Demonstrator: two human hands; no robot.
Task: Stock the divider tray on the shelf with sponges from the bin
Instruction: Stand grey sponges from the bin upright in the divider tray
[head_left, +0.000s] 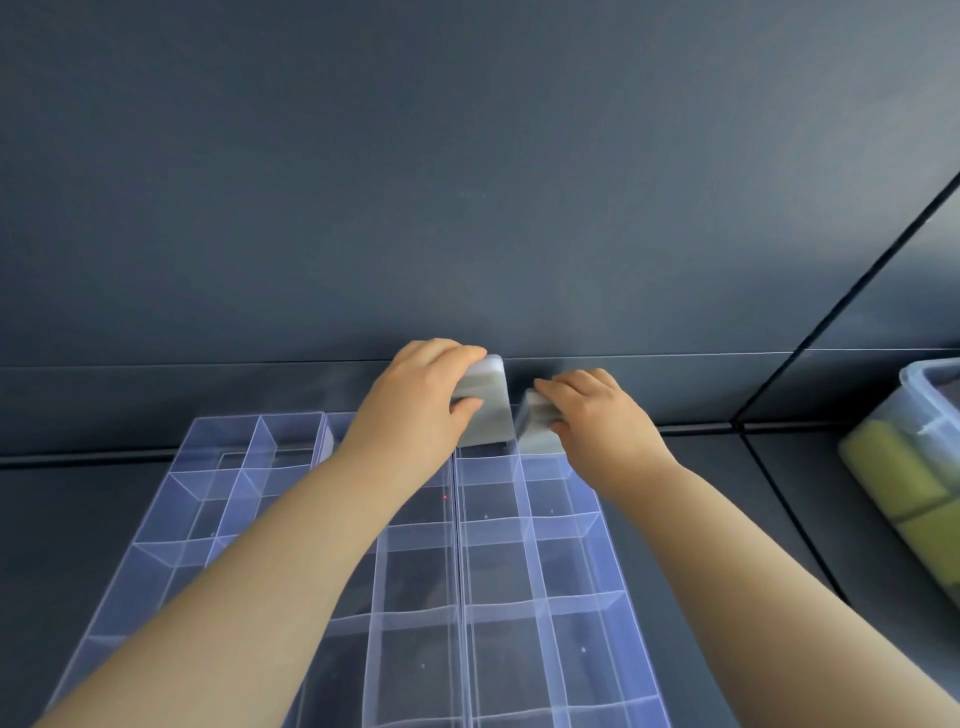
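Head view, far row of the divider tray (234, 417) on the dark shelf (93, 499). Left hand (415, 400) wrapped round a grey sponge (488, 415), fingers over its top edge and thumb pressed to its near face. Sponge upright, lower edge at the rim of a far cell. Right hand (597, 415) pinching a second grey sponge (535, 431) between thumb and curled fingers, tilted, over the neighbouring far cell. Both grips closed and loaded; neither sponge seated yet, as judged from how high each stands.

Likely faults from here:
- Collision of the two sponges, now just beside each other, with one knocked askew on the way down.
- A lower edge caught on a thin partition, leaving a sponge across two cells instead of inside one.
- Spring-back on release, if squeezed foam meets a tight cell.
- A light tray pushed toward the back wall (467, 182) by a hard downward press.

Count: two hands; two grey sponges, one per hand; one bin (930, 384) at the right edge, cut off by the frame, with at least two yellow-green sponges (893, 467) inside. One tray or two abutting — not decidable from the seam down the middle. No sponge visible in the exposed cells; several cells hidden under the forearms.
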